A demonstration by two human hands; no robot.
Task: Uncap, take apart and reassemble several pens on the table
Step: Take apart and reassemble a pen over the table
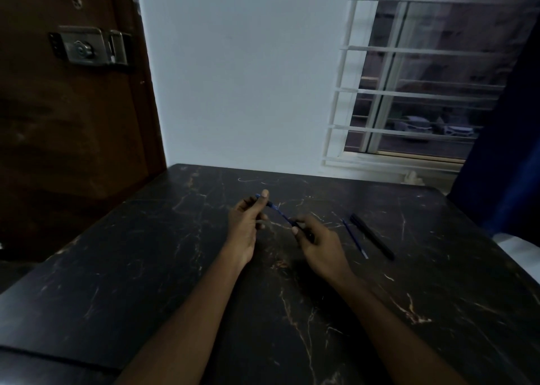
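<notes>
Both of my hands hold one blue pen (280, 211) a little above the dark marble table (146, 267). My left hand (247, 227) pinches its far end between thumb and fingers. My right hand (318, 247) grips its near, darker end. The middle of the pen shows between the two hands. To the right of my right hand, a thin blue refill (355, 238) lies on the table. A black pen (371, 236) lies beside it, roughly parallel.
A brown door (73, 107) with a metal lock stands at the left beyond the table. A white wall and a barred window (409, 92) lie behind it. A dark blue curtain (508, 151) hangs at the right.
</notes>
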